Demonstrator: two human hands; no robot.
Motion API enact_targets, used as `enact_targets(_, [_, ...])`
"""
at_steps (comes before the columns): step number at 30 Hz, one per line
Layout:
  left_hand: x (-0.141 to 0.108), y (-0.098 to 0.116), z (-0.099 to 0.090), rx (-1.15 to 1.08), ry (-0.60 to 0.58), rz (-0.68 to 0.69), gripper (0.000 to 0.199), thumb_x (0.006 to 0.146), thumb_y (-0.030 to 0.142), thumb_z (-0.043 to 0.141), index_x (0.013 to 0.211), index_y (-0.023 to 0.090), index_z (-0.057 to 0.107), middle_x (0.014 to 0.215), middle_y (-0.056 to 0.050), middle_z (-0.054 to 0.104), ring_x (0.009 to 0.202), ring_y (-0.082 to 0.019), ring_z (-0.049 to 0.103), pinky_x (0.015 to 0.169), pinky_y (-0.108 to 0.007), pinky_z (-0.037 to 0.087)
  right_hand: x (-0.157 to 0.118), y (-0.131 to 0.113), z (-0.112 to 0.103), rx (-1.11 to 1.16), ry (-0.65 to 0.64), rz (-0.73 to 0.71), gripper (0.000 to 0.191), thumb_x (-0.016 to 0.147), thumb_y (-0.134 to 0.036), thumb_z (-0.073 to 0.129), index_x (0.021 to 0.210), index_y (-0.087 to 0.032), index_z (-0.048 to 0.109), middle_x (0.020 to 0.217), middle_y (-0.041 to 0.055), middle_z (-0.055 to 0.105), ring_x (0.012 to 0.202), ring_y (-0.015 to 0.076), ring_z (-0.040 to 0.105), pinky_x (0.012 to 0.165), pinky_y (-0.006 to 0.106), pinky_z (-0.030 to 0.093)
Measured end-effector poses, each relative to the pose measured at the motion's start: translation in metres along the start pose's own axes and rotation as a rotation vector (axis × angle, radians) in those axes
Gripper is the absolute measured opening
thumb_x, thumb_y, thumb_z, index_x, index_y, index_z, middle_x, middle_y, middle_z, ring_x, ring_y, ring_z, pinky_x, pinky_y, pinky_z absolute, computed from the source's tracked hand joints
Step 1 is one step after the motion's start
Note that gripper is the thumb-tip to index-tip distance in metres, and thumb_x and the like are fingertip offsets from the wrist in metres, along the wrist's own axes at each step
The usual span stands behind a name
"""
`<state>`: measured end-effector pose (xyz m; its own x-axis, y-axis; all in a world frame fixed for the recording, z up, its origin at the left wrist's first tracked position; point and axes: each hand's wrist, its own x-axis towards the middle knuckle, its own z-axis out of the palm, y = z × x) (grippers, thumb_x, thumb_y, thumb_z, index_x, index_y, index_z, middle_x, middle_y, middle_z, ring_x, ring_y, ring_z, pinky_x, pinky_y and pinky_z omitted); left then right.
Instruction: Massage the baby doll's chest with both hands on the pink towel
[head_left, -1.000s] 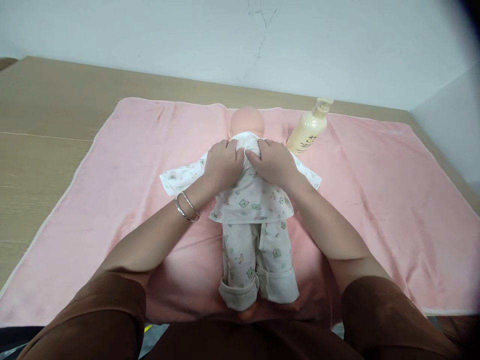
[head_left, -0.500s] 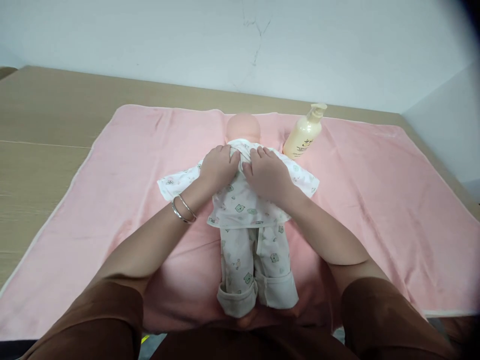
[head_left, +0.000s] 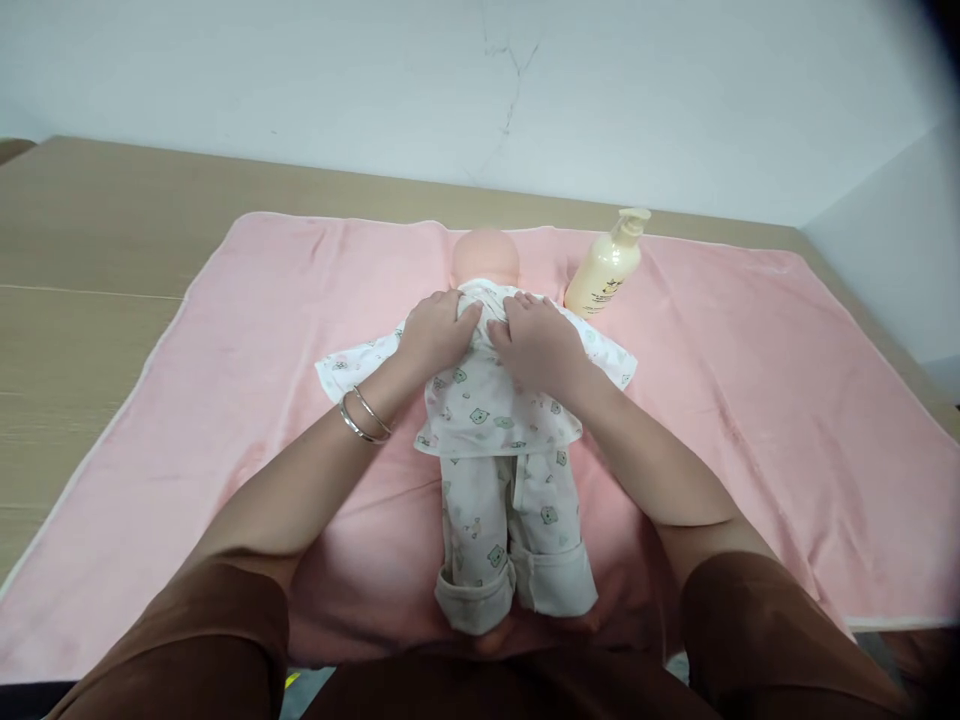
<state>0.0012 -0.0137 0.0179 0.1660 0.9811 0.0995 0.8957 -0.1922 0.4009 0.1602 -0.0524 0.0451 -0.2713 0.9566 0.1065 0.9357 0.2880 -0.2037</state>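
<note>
Wood-toned table (head_left: 82, 240) first, running back to a pale wall (head_left: 300, 80), and on it the broad pink blanket (head_left: 750, 400) that takes up most of my view. The doll (head_left: 485, 256) lies on the blanket straight in front of me, head away, feet toward me; no face shows, so I judge it to be face down. It is already dressed: the printed top (head_left: 495, 415) covers its trunk with sleeves spread to both sides, and the trousers (head_left: 476, 500) are on, cuffs turned up. Both my hands are already on the upper back, so the handling looks under way; how much of it remains, I can't judge.

My left hand (head_left: 439, 330) and right hand (head_left: 540, 335) rest side by side over the top, just below the neck, thumbs pointing inward with creased cloth between them. Whether the fingers pinch fabric or merely press, I can't tell, since my palms are hidden and the fingertips are hard to make out. The pump bottle (head_left: 604, 275) stands beyond my right hand, touched by neither; its small print is unreadable. Smallest are the bangles (head_left: 352, 428) on my left wrist.
</note>
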Motion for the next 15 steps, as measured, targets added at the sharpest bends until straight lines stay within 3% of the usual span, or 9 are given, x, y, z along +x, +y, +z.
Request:
enact_targets(3, [-0.016,0.012,0.004,0.070,0.089,0.042,0.041,0.106,0.036,0.034,0.123,0.013,0.063,0.124,-0.021,0.069,0.121,-0.035,0.062,0.110,-0.050,0.048,0.019,0.020,-0.001,0.157,-0.038,0.111,0.055,0.106,-0.047,0.037,0.131,-0.007,0.065,0.139,0.0230,0.068,0.131,0.0389,0.062,0.113,0.053,0.048])
enact_targets(6, [-0.026,0.019,0.007,0.128,0.139,0.109,0.044,0.105,0.030,0.034,0.132,0.007,0.059,0.130,-0.025,0.065,0.126,-0.038,0.058,0.112,-0.052,0.046,0.027,0.029,0.001,0.207,-0.068,0.156,0.061,0.104,-0.058,0.040,0.131,-0.009,0.064,0.131,0.0221,0.072,0.122,0.0399,0.065,0.103,0.052,0.052])
enact_targets(11, [-0.005,0.001,0.003,0.153,-0.043,0.152,0.034,0.103,0.029,0.034,0.112,0.018,0.065,0.119,-0.021,0.068,0.115,-0.038,0.061,0.100,-0.054,0.050,0.006,0.005,0.006,-0.058,0.047,0.003,0.049,0.107,-0.035,0.034,0.127,-0.003,0.065,0.129,0.0258,0.070,0.127,0.0398,0.060,0.115,0.052,0.041])
enact_targets(15, [0.007,-0.006,0.001,0.080,-0.076,0.036,0.038,0.105,0.034,0.028,0.111,0.020,0.064,0.114,-0.019,0.069,0.111,-0.037,0.064,0.094,-0.053,0.053,0.005,0.001,0.007,-0.064,0.064,-0.028,0.046,0.106,-0.033,0.036,0.126,-0.002,0.064,0.130,0.0251,0.069,0.128,0.0383,0.060,0.114,0.048,0.044])
